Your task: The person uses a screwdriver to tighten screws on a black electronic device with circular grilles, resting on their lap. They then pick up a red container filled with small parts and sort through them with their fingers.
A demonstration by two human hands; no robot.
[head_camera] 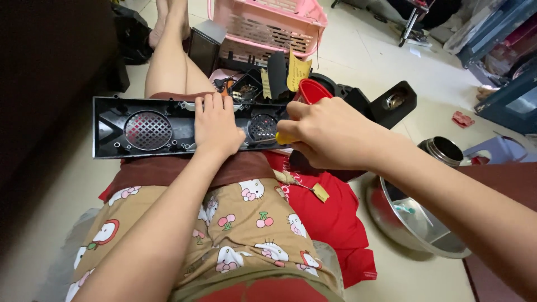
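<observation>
**Desk:** What carries a label or tag in the frame, and where?

**Photographer:** A yellow tag [298, 71], curled and roughly rectangular, stands upright just behind a red round part [313, 89], in front of the pink slatted basket [268, 25] at top centre. A smaller yellow tag [320, 192] lies flat on the red cloth [335, 218] beside the person's lap. Any markings on either are too small to tell.

**Desk:** And the main object?

**Photographer:** A long black plastic panel [112, 126] lies across the seated person's thighs, running left to right, with two round mesh grilles: a large one [148, 130] toward the left end, a smaller one [263, 127] near the centre.

**Desk:** The hands?

**Photographer:** The left hand [215, 126] rests flat on the panel between the two grilles, fingers together and extended, pressing down rather than gripping. The right hand [330, 137] is closed around a yellow-handled tool [282, 137], of which only a bit of handle shows at the fist; its tip meets the panel just right of the small grille. The panel sits directly under both hands.

**Desk:** Surroundings?

**Photographer:** A steel bowl [414, 235] sits on the tiled floor to the right, a steel cup [442, 150] just behind it, and black parts lie scattered near the basket.
</observation>
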